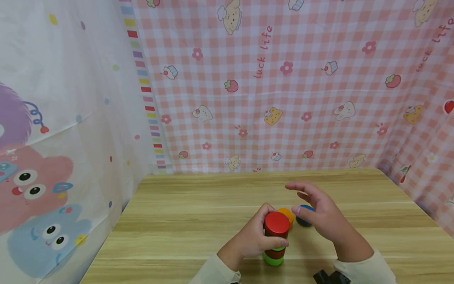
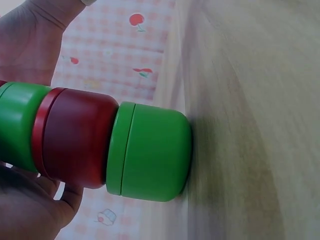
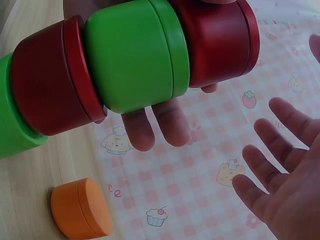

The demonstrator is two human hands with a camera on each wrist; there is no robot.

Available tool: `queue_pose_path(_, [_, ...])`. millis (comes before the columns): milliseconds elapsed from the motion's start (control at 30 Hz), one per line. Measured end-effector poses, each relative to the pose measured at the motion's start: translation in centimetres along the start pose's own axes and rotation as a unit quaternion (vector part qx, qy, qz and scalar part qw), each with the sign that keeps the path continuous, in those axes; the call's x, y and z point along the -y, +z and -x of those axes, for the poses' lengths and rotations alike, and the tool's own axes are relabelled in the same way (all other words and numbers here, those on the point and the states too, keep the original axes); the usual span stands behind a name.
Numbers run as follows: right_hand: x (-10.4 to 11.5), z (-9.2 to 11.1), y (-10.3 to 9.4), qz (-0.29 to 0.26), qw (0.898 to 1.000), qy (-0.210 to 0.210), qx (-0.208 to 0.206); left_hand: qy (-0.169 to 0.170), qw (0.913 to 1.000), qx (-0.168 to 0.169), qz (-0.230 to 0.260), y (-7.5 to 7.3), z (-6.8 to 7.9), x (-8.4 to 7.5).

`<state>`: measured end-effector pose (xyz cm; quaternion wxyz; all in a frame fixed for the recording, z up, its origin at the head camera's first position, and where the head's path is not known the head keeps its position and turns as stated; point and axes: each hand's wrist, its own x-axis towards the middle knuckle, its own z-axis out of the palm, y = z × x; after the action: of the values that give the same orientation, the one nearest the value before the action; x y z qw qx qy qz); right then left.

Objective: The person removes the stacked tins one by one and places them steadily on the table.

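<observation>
Four small round lidded tins, red and green by turns, form a stack on the wooden table. At its top is a red tin (image 1: 277, 223), with a green tin (image 3: 135, 55) under it, then another red tin (image 2: 80, 137). The lowest green tin (image 2: 155, 152) meets the tabletop. My left hand (image 1: 253, 238) grips the upper part of the stack, thumb across the near side and fingers behind. To the right, my right hand (image 1: 320, 213) is raised with its fingers spread and slightly bent, holding nothing, apart from the stack.
Just behind the stack stands an orange tin (image 3: 80, 210). A dark blue tin (image 1: 305, 216) sits to its right, partly hidden by my right hand. The wooden table (image 1: 184, 221) ends at a pink checked cloth (image 1: 248, 98) at the back; a white patterned cloth (image 1: 88, 79) hangs at left.
</observation>
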<state>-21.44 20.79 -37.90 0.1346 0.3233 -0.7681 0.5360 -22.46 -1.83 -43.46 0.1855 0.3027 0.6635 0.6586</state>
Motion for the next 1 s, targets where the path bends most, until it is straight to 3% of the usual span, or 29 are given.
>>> queue_pose_path(300, [-0.41,0.0,0.23,-0.01,0.998,-0.02,0.055,0.004,0.9999,0.007,0.008,-0.09,0.01,0.23])
queue_pose_path(733, [-0.57,0.13,0.36,0.005,0.993,0.006,0.114,0.012,0.9994,0.007,-0.031,-0.23,-0.01,0.72])
queue_pose_path(1000, [-0.92,0.21,0.42,0.005,0.99,0.014,0.144,0.009,0.9994,0.017,-0.029,-0.4,0.01,0.8])
